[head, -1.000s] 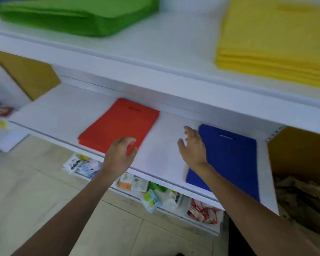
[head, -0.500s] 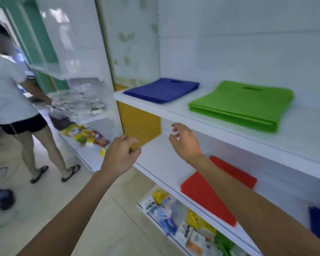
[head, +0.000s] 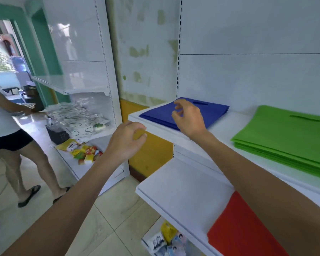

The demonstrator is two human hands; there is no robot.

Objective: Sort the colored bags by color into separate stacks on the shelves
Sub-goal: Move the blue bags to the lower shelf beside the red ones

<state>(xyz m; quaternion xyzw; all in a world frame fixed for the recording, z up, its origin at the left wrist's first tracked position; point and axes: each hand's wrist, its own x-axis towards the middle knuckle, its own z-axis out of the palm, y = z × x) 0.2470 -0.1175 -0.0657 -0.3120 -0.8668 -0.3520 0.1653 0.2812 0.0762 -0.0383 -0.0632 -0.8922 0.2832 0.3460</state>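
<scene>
hovering over the stack of flat blue fabric bags (head: 214,109), our right hand (head: 188,118) is loosely curled and empty; our left hand (head: 126,140), likewise empty, hangs before the white upper shelf (head: 222,130). green fabric bags (head: 284,137) lie beside, a red fabric bag (head: 238,230) below.

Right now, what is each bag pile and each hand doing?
blue bags: flat stack, upper shelf.
green bags: flat stack, upper shelf, untouched.
red bag: flat, lower shelf.
left hand: loosely curled, empty.
right hand: loosely curled, empty, over blue bags.
</scene>
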